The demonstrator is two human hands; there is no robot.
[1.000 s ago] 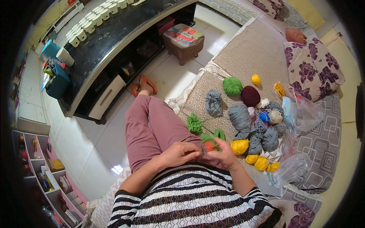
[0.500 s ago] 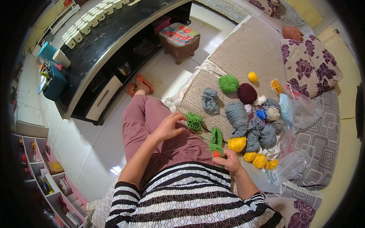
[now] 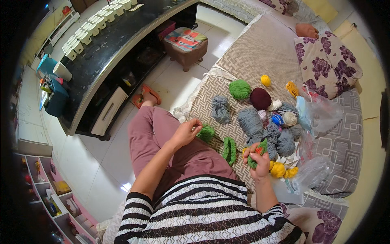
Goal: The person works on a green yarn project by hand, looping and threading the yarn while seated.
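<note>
closest to me is the striped top (image 3: 183,207) of the seated person, then the mauve trousers (image 3: 178,154), turned so the lap sits beside the patterned seat cover (image 3: 264,44). the right hand (image 3: 259,164) is raised just off the seat, thumb and fingers pinching a green-and-red yarn piece (image 3: 260,149); the small, soft thing probably needs only that light grip to stay upright. a green loop (image 3: 229,151) lies on the cover between the two hands, likely joined to it, though i cannot tell. over the thigh the left hand (image 3: 187,132) hovers with its fingers curled and the tips close together; whether they pinch a thin strand, i cannot tell. just beside it is a green tangle of yarn (image 3: 206,133), near enough, it seems, to feed freely. past the right hand, yellow balls (image 3: 278,170), grey yarn (image 3: 250,123) and a maroon ball (image 3: 260,99) huddle together, presumably for easy reach, beside a clear plastic bag (image 3: 327,112). farther off stand a cushioned stool (image 3: 185,53) and the black worktop (image 3: 103,51), its white cups (image 3: 94,29) lined up in rows, perhaps to save room.
</note>
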